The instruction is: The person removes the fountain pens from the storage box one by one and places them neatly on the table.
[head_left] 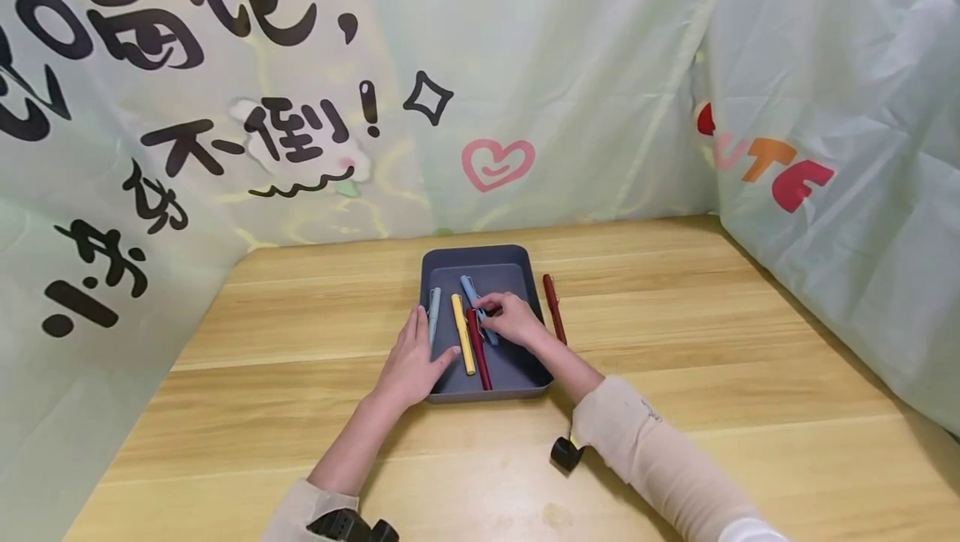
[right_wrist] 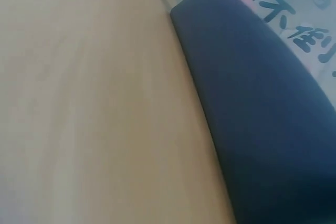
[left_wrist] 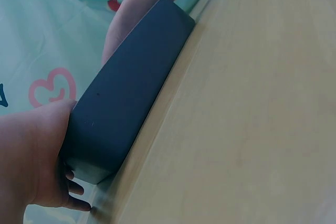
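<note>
A dark grey tray (head_left: 480, 255) stands on the wooden table and holds several pens. My left hand (head_left: 411, 365) grips its left side, thumb over the rim and fingers along the outer wall; the left wrist view shows this hand (left_wrist: 37, 153) at the tray's corner (left_wrist: 123, 85). My right hand (head_left: 513, 318) reaches over the right rim and pinches a blue pen (head_left: 468, 285) with its fingertips. Left of that pen lie a dark red pen (head_left: 480, 354) and a yellow pen (head_left: 462, 338). A pale blue-grey pen (head_left: 434, 313) lies along the left wall, beside my left fingers.
Outside the tray, another dark red pen (head_left: 552, 300) lies on the table (head_left: 712, 342), close to the right rim. Printed cloth (head_left: 570, 92) hangs at the back and both sides. A small black device (head_left: 566, 454) hangs by my right sleeve.
</note>
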`<state>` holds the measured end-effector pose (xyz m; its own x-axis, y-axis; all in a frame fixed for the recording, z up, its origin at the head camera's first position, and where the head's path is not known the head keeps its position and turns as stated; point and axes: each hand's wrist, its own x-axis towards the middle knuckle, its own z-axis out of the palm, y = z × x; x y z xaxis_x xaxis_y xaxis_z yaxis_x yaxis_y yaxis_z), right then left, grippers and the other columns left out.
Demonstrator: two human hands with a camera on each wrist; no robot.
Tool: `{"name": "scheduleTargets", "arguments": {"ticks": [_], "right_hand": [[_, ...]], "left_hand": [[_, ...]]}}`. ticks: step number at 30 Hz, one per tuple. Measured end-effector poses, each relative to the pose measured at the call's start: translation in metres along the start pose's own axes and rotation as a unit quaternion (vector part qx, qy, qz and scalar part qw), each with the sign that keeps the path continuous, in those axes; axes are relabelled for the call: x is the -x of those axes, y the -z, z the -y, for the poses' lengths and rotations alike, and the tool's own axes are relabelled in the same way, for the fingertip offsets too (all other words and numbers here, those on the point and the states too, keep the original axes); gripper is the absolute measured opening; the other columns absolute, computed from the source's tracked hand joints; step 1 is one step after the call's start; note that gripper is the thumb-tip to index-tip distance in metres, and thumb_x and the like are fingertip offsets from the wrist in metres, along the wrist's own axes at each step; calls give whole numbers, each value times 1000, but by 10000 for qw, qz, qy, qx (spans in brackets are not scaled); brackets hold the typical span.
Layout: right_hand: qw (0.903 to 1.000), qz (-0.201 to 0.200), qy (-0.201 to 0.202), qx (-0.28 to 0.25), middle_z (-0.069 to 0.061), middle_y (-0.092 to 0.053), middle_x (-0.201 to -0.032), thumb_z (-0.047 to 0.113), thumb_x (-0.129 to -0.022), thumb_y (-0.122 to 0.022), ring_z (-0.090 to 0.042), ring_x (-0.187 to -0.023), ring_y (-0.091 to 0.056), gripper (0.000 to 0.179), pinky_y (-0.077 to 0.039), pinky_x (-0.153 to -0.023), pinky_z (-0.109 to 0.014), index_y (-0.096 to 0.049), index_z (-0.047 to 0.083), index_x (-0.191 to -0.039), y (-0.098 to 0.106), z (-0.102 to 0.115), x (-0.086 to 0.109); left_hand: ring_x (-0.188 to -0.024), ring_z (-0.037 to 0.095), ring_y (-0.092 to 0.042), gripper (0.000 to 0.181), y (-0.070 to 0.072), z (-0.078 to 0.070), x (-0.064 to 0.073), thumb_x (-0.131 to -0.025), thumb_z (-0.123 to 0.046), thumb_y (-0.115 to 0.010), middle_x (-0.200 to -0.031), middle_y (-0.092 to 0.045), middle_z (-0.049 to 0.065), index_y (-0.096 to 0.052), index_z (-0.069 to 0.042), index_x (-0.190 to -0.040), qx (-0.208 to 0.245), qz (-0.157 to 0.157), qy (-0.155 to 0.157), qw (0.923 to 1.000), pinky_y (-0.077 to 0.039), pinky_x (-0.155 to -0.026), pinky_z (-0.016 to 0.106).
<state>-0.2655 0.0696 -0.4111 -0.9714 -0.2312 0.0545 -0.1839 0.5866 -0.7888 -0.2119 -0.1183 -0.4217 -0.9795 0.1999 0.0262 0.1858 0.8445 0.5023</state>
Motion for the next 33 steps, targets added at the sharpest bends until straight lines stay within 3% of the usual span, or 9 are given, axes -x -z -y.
{"name": "scheduleTargets", "arguments": {"ticks": [26, 33], "right_hand": [[9972, -95, 48, 743, -8, -53, -99, 1, -77, -69, -18, -77, -55, 33, -46, -57, -26, -68, 13, -107, -2, -4, -1], [9982, -212, -72, 557, -8, -61, -100, 1, -76, -69, -15, -71, -57, 30, -46, -54, -25, -70, 14, -103, -1, -5, -2]], "left_hand": [[-134, 35, -12, 88, 5, -2, 1, -91, -49, -49, -150, -4, 21, -4, 5, -145, 29, 3, -68, 10000, -21, -104, 48], [-135, 35, -12, 89, 4, -2, 1, -91, -49, -50, -150, -3, 21, -3, 4, -145, 59, 54, -32, 10000, -21, -104, 48]]}}
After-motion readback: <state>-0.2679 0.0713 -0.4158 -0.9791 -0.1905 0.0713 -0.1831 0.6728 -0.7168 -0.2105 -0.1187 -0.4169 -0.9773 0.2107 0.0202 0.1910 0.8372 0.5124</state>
